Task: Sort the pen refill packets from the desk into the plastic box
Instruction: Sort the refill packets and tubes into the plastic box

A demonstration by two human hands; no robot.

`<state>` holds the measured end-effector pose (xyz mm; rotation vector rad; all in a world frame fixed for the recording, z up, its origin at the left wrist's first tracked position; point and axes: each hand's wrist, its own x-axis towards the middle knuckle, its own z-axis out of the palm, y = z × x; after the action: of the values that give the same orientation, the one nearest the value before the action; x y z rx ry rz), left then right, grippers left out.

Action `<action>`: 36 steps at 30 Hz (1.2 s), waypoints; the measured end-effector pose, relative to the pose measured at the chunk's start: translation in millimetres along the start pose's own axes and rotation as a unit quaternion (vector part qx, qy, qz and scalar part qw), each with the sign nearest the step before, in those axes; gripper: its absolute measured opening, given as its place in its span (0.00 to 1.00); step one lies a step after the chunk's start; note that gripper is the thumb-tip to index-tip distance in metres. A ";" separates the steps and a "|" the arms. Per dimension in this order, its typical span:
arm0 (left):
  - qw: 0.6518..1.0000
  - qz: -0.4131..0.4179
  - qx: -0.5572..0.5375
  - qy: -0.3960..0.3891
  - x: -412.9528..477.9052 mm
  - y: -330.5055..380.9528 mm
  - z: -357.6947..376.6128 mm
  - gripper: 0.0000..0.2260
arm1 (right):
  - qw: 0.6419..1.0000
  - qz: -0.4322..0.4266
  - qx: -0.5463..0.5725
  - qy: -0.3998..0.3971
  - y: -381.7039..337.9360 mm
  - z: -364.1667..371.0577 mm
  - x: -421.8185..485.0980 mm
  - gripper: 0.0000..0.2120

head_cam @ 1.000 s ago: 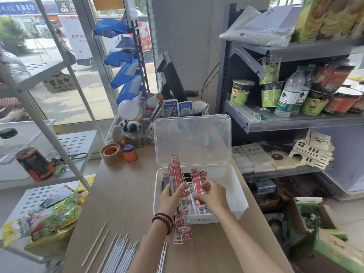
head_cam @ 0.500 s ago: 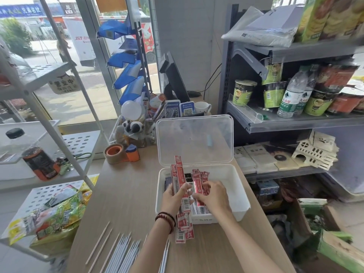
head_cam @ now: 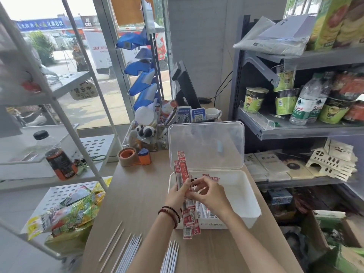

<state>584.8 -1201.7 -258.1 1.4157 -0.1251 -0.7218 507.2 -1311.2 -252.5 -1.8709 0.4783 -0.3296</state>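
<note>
A white plastic box [head_cam: 248, 196] with its clear lid [head_cam: 205, 146] raised stands on the wooden desk. My left hand [head_cam: 177, 195] grips a bundle of long red-and-white pen refill packets [head_cam: 183, 170] upright over the box's left edge; their lower ends hang below my wrist in front of the box. My right hand [head_cam: 209, 196] pinches packets at the bundle's right side. More packets [head_cam: 206, 212] lie inside the box under my right hand.
Loose white refills [head_cam: 130, 253] and thin sticks lie at the desk's near edge. A tape roll [head_cam: 127, 156] and a desk organiser [head_cam: 145, 134] stand at the back. A white rack holds snack bags [head_cam: 69, 215] on the left; grey shelves [head_cam: 295, 131] stand right.
My right hand has lifted from the packets lying in the box and moved left to the bundle in my left hand. The camera view has shifted slightly.
</note>
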 end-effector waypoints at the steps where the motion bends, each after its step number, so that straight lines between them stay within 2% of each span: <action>1: 1.000 -0.004 -0.006 -0.002 0.3 -0.1 0.6 0.11 | 1.000 0.005 -0.006 0.003 -0.6 1.8 1.7 0.21; 4: 0.999 -0.025 -0.032 -0.018 -2.0 2.8 2.2 0.13 | 1.000 0.024 -0.015 -0.009 -1.7 1.6 6.2 0.21; 7: 0.993 -0.054 -0.074 -0.069 -7.3 7.9 4.0 0.13 | 0.999 0.037 -0.006 -0.021 -0.9 -2.9 7.6 0.22; 13: 0.993 -0.033 -0.037 -0.111 -9.7 5.5 5.6 0.11 | 0.999 0.044 0.003 -0.003 5.2 -8.0 5.8 0.19; 15: 0.996 -0.033 -0.004 -0.087 -7.1 0.8 5.7 0.11 | 0.999 0.047 0.008 0.008 5.6 -9.1 2.8 0.18; 18: 0.994 -0.011 0.106 -0.024 -1.5 -3.8 3.4 0.15 | 0.998 0.059 0.008 0.017 10.3 -12.5 -0.8 0.17; 20: 0.989 0.005 0.145 -0.007 -3.3 -4.6 3.0 0.14 | 0.997 0.071 -0.001 0.026 17.3 -16.1 -2.1 0.18; 24: 0.994 0.022 0.108 -0.024 -7.3 -9.5 4.6 0.06 | 0.994 0.089 -0.053 0.033 35.2 -27.8 -3.4 0.18; 27: 0.988 0.050 0.142 -0.019 -6.1 -13.8 5.8 0.04 | 0.991 0.103 -0.083 0.031 44.2 -35.6 -4.9 0.22; 32: 0.981 0.073 0.180 0.005 0.3 -25.0 2.6 0.08 | 0.987 0.083 -0.134 0.030 47.4 -28.0 -7.2 0.34; 36: 0.983 0.079 0.168 0.017 -1.5 -25.4 -1.7 0.13 | 0.984 0.073 -0.161 0.021 49.0 -25.1 -6.8 0.33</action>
<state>574.8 -1199.0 -281.4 1.7167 -0.3417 -0.5622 481.9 -1343.2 -290.0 -2.1290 0.7275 -0.2025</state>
